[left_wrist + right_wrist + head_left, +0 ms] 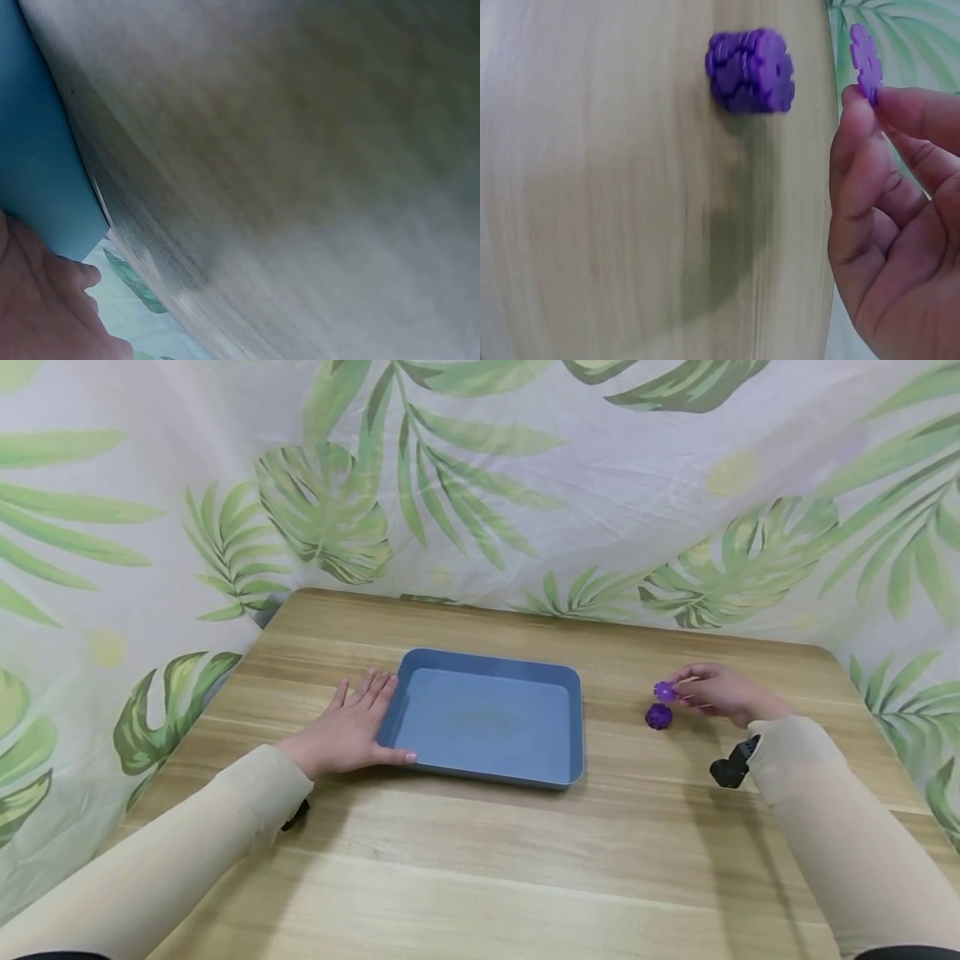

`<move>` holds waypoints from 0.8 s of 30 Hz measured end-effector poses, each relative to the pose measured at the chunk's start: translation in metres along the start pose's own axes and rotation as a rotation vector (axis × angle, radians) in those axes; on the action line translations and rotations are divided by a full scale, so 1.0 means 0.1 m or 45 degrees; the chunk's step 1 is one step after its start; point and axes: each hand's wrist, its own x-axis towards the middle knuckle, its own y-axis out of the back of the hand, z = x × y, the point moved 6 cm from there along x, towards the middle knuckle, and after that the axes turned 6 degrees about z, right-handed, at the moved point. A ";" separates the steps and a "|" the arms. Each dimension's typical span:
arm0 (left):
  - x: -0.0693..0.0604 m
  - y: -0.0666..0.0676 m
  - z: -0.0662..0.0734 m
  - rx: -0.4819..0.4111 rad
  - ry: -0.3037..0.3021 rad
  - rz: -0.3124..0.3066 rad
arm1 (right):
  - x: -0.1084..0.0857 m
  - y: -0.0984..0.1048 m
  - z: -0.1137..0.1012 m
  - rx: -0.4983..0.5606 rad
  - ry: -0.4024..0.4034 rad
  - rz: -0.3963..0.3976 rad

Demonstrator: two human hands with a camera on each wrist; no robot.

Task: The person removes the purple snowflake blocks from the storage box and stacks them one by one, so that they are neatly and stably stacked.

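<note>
Between thumb and fingertips my right hand (716, 692) pinches one thin purple notched disc (866, 61), shaped like a flower, by its edge. Just below it on the table stands a stack of similar purple discs (750, 71), apart from the held one. My left hand (351, 727) rests with spread, straight fingers on the left rim of a blue rectangular tray (487, 768), the thumb along its front corner. Nothing lies in the tray. In the left wrist view, part of the left hand (45, 300) shows against the blue tray wall (45, 150).
The wooden table (480, 868) ends at a back edge just behind the tray. Behind it hangs a leaf-patterned cloth (480, 485). A black wrist camera (731, 768) sits under the right sleeve.
</note>
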 end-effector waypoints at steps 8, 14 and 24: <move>0.01 0.00 0.00 0.001 -0.004 -0.002 | -0.04 0.05 0.09 -0.073 -0.036 -0.026; 0.01 0.00 0.00 0.004 0.000 -0.002 | -0.03 0.03 0.14 -0.110 -0.066 -0.038; 0.00 -0.01 -0.01 -0.011 -0.003 0.000 | -0.01 -0.02 0.19 -0.181 -0.036 -0.036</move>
